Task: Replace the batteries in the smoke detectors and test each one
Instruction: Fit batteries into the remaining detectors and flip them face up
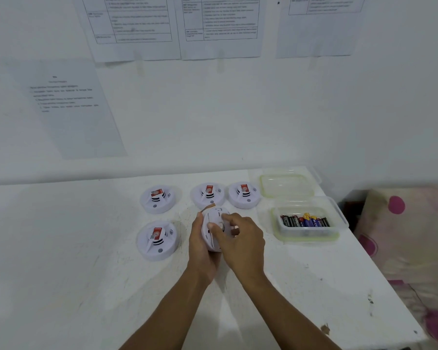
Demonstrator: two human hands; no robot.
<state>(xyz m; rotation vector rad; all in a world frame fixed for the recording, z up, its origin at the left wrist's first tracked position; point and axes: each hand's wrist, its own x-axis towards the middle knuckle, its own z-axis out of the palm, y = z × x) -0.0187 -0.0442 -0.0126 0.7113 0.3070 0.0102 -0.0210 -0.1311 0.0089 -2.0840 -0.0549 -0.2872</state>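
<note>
Left hand [202, 245] clasps the tilted smoke detector [214, 229] — light, rigid, smooth plastic, best held by its rim — right hand [240, 239] fingers working its back

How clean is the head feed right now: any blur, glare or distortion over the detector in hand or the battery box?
Head view: soft, even light, no harsh glare; faint shadows under the forearms. The held smoke detector is slightly smeared between left hand and right hand. Battery labels in the clear container are too blurred to read; the wall papers likewise. The table edge bows from the wide-angle lens.
</note>
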